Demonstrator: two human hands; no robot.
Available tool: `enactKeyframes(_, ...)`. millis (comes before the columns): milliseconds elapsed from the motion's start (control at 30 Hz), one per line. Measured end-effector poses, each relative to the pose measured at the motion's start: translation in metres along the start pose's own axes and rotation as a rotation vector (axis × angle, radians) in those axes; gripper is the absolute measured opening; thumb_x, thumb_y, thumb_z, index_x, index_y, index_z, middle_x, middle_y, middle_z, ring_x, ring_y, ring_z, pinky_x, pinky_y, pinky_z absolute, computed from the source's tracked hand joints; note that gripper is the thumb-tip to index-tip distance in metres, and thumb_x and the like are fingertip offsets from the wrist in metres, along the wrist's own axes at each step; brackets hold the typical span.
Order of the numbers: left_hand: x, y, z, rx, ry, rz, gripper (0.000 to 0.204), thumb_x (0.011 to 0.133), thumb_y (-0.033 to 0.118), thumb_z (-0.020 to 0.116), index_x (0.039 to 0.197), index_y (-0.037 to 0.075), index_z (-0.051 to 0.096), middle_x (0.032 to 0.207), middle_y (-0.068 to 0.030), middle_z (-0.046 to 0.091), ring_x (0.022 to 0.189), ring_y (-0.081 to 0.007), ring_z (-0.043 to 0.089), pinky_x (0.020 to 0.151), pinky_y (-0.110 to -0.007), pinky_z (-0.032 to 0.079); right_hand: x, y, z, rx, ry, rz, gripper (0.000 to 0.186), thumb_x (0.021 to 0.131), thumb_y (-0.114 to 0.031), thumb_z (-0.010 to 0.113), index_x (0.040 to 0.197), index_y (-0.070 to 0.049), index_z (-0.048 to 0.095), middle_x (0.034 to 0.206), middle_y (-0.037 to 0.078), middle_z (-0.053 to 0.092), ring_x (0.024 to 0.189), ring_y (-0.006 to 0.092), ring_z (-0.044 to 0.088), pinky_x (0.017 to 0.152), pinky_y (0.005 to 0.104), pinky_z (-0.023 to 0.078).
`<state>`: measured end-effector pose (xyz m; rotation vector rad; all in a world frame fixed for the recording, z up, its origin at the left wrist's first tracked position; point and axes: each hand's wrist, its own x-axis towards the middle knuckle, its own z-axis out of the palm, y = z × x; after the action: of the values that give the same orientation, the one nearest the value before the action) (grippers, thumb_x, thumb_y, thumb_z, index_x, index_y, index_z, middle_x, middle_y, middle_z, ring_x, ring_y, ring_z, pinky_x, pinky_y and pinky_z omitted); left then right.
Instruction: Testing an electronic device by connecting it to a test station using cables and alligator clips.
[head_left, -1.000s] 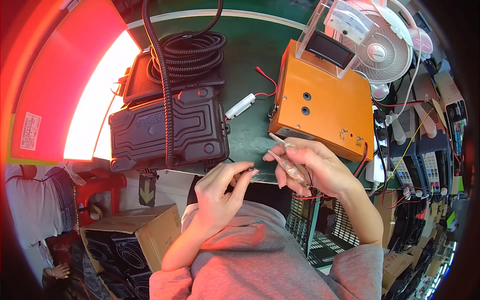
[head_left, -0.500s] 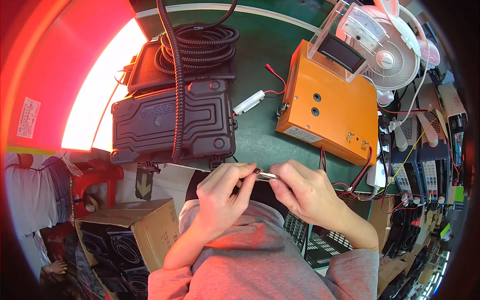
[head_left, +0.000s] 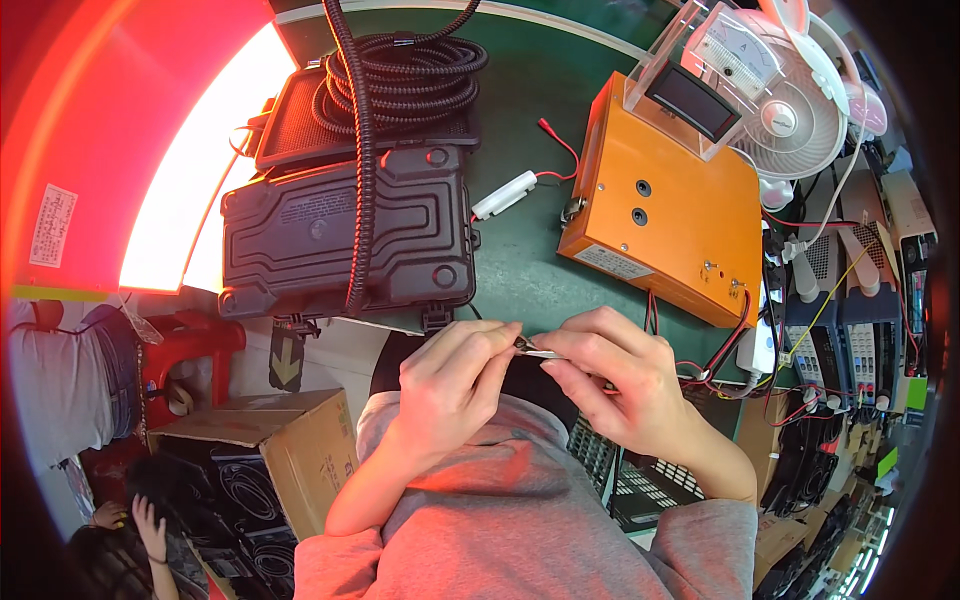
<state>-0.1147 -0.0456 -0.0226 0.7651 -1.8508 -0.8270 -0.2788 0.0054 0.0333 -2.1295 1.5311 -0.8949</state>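
- Hands meet at the near edge of the green bench [head_left: 520, 270], fingertips almost touching over a small metal piece.
- Left hand [head_left: 455, 375] is curled, thumb and forefinger pinched on the left end of that small silvery piece [head_left: 537, 351].
- Right hand [head_left: 610, 375] grips the other end, thumb on top, fingers folded under; what the piece is exactly is too small to tell.
- Grey sleeves [head_left: 480, 530] run down from both wrists to the lower edge of the view.
- Thin red and black wires [head_left: 700, 370] trail just right of the right hand, leading toward the orange box.
- Orange metal box [head_left: 665, 225] sits beyond the right hand, with two dark round sockets on its top face and a clear-cased meter [head_left: 700, 95] at its far end.
- Small white fan [head_left: 790, 120] stands just behind the meter.
- Black ribbed plastic case [head_left: 350, 235] lies beyond the left hand, latches facing the person.
- Black corrugated hose [head_left: 400, 80] is coiled behind the case, with one run lying across its lid.
- White connector [head_left: 505, 193] with red leads lies between the case and the orange box.
- Cardboard box [head_left: 270, 440] sits on the floor down left, below the bench.
- Another person's hand [head_left: 150, 520] shows at the lower left, well apart.
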Motion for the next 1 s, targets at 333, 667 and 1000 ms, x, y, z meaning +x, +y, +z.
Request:
enactKeyframes(333,-0.002,-0.001,-0.002,-0.021,0.001,-0.043,0.016,0.074,-0.009,0.065,0.089,-0.002,0.063,0.082,-0.0099,0.065,0.055,-0.0071,0.053,0.046,-0.02,0.041,-0.009,0.005,0.014,-0.128,0.101,-0.01,0.022,0.075,-0.005,0.068,0.093,-0.002,0.056,0.079,0.008,0.058,0.058,0.0191,0.06,0.044,0.0287,0.048)
enactKeyframes(667,-0.001,-0.002,0.0,-0.015,0.008,-0.019,0.016,0.074,-0.008,0.066,0.088,-0.001,0.063,0.081,-0.0093,0.064,0.053,-0.0071,0.052,0.044,-0.019,0.039,-0.007,0.009,0.018,-0.238,0.206,-0.141,0.028,0.069,0.005,0.07,0.092,0.002,0.054,0.082,0.01,0.061,0.06,0.0176,0.061,0.045,0.0241,0.047)
enactKeyframes(1000,-0.002,0.0,0.0,0.061,-0.014,0.023,0.019,0.072,-0.011,0.064,0.088,-0.002,0.063,0.083,-0.0126,0.065,0.065,-0.0157,0.062,0.052,-0.023,0.047,-0.01,0.014,0.019,-0.381,0.253,-0.273,0.019,0.071,-0.004,0.067,0.087,0.001,0.058,0.084,0.009,0.061,0.045,0.0087,0.052,0.039,0.0215,0.041)
